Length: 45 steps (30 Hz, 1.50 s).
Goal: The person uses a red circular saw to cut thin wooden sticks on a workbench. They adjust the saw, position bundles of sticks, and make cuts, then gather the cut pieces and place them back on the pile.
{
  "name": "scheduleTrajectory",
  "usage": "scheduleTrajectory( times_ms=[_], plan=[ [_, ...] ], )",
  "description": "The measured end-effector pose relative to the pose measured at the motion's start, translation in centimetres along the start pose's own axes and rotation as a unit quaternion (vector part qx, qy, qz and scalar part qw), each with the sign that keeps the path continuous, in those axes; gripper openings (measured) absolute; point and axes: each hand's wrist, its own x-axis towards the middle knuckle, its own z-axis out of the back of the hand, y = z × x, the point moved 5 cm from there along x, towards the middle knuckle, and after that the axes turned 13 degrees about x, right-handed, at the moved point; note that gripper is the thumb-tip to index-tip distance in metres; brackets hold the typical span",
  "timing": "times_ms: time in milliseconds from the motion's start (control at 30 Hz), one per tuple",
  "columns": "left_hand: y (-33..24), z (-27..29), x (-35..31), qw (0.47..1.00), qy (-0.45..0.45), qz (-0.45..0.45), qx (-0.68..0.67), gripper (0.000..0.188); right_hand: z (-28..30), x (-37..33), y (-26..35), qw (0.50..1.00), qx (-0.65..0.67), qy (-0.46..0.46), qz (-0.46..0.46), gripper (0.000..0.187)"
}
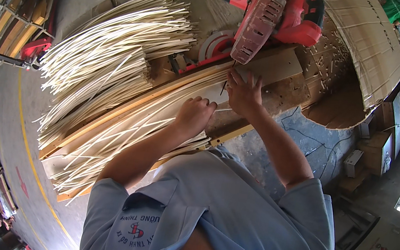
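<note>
Thin pale wooden strips (pixel 127 134) lie lengthwise over a light board on the bench, between wooden rails. My left hand (pixel 195 118) is closed, its fingers curled down over several of these strips near their right end. My right hand (pixel 243 94) rests with fingers spread on the board at the strip ends, close to a dark slot. Just beyond it stands a red miter saw (pixel 259 21) with a dusty blade guard. The guard's lower tip is a short way from my right fingertips. My right palm's underside is hidden.
Large bundles of strips (pixel 125 33) lie behind the long wooden rail (pixel 124 104). Right of the saw sits a cardboard box (pixel 370 42), with cut scraps (pixel 328 56) beside it. Cables (pixel 309 138) trail on the floor. A rack of wood pieces (pixel 24 5) stands far left.
</note>
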Motion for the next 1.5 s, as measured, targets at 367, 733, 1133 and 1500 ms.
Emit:
scheduleTrajectory(
  times_ms=[367, 733, 1133, 1500],
  plan=[
    [3.6, -0.7, 1.0, 0.992, -0.093, 0.087, 0.004, 0.013, 1.2, 0.0, 0.7, 0.999, -0.021, 0.035, -0.001, 0.071],
    [2.8, -0.5, 2.1, 0.973, -0.173, 0.087, 0.128, 0.01, -0.6, 0.4, -0.7, 0.982, 0.085, -0.157, 0.056, 0.05],
    [2.8, -0.3, 2.1, 0.968, -0.176, 0.053, 0.17, 0.006, -0.4, 0.7, -1.1, 0.941, 0.198, -0.266, 0.073, 0.036],
    [2.9, 0.3, 4.3, 0.973, -0.189, -0.027, 0.13, 0.019, -0.5, 0.4, -0.6, 0.932, 0.199, -0.293, 0.08, 0.031]
  ],
)
